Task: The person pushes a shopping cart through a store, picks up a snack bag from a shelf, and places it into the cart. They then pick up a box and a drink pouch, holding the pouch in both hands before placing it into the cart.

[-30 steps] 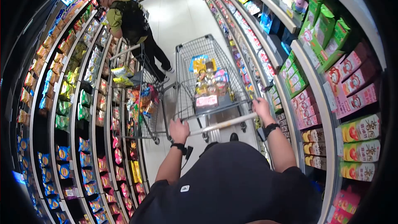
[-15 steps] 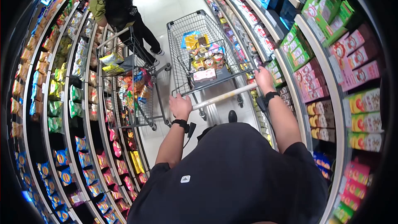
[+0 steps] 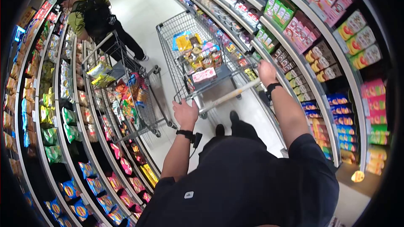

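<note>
The left hand [image 3: 185, 113] and right hand [image 3: 266, 71] each curl tight round the handle bar [image 3: 229, 94] of the shopping cart [image 3: 168, 54] - set wide apart, likely for steering. The cart stands mid-aisle, snack packets [image 3: 198, 56] heaped inside - a second cart [image 3: 141, 101] just left.

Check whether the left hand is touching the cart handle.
Touching. The head view shows the left hand closed around the left end of the cart handle, with its fingers wrapped over the bar and no gap showing.
</note>
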Demonstrator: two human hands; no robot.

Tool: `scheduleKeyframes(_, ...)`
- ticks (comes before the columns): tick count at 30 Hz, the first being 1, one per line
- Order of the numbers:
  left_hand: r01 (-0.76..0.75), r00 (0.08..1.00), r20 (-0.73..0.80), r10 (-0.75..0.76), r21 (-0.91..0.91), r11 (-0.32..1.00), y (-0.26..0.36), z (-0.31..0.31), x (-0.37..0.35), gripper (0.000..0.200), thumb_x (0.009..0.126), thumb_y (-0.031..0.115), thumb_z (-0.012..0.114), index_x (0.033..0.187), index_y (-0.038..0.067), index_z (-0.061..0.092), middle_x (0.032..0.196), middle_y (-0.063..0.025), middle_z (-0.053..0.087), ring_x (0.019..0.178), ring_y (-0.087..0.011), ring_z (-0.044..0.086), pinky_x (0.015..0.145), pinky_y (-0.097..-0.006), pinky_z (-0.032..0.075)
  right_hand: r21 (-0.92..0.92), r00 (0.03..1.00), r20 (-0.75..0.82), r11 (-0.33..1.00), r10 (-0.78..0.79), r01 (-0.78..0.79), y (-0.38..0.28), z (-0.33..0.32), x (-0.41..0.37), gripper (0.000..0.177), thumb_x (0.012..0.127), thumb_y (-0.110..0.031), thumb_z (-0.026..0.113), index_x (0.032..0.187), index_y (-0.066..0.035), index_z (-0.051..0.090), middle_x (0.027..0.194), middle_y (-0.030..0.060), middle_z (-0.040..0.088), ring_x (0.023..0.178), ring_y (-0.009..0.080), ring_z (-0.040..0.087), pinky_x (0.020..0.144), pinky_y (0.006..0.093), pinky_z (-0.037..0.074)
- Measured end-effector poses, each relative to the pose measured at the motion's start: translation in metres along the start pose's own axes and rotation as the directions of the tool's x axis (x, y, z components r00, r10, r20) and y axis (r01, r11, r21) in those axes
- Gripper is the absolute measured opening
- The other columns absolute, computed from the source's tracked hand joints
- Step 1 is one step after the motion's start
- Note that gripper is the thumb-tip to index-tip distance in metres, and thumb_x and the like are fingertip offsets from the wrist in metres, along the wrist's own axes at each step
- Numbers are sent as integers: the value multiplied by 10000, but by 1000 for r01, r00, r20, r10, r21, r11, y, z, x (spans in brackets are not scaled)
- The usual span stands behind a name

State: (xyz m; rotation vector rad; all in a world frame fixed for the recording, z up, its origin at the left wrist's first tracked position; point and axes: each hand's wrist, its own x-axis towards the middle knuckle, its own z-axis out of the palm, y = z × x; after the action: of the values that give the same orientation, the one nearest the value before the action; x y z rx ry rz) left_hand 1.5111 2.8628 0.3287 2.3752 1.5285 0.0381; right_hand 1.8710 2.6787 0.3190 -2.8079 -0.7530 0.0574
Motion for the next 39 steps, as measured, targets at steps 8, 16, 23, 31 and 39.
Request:
scheduleKeyframes(8, -83, 994, -75, 83, 4, 997, -54, 2, -67, 563, 902, 430, 630, 1286, 19, 623, 1396, -383, 460, 1277, -479, 494, 1058, -515, 432, 0, 995, -92, 1000, -24, 24, 25, 23, -103, 247, 930, -148, 474, 939, -32, 692, 856, 225, 714, 842, 385, 718, 730, 520, 563)
scheduleKeyframes(16, -250, 967, -34, 254, 99, 963, -134, 5, -137, 538, 952, 437, 555, 1258, -4, 590, 1331, -345, 494, 1189, -499, 521, 986, -553, 456, 230, 962, -192, 962, 195, -149, 19, 18, -255, 185, 881, -160, 551, 861, -65, 709, 876, 196, 711, 864, 379, 697, 768, 492, 553)
scheduleKeyframes(23, -422, 907, 53, 418, 139, 896, -199, 1, -195, 497, 971, 390, 536, 1238, -27, 577, 1185, -327, 538, 1066, -500, 549, 922, -570, 451, 313, 926, -145, 905, 347, -290, 20, 6, -390, 163, 832, -100, 568, 906, -61, 708, 860, 165, 720, 870, 348, 704, 761, 467, 555)
scheduleKeyframes(31, -530, 848, 90, 523, 121, 839, -255, -8, -234, 481, 951, 346, 552, 1257, -25, 558, 1148, -303, 525, 1068, -492, 531, 901, -560, 436, 340, 866, -128, 842, 483, -419, 12, 5, -516, 150, 852, -114, 558, 880, -61, 697, 873, 167, 718, 873, 356, 702, 761, 466, 553)
scheduleKeyframes(39, -630, 776, 165, 609, 132, 766, -263, -32, -253, 541, 845, 366, 654, 1235, -4, 593, 1178, -273, 523, 1090, -448, 556, 909, -527, 468, 369, 756, -200, 763, 623, -531, 4, 3, -625, 154, 854, -185, 604, 900, -63, 688, 875, 172, 709, 897, 373, 686, 783, 483, 539)
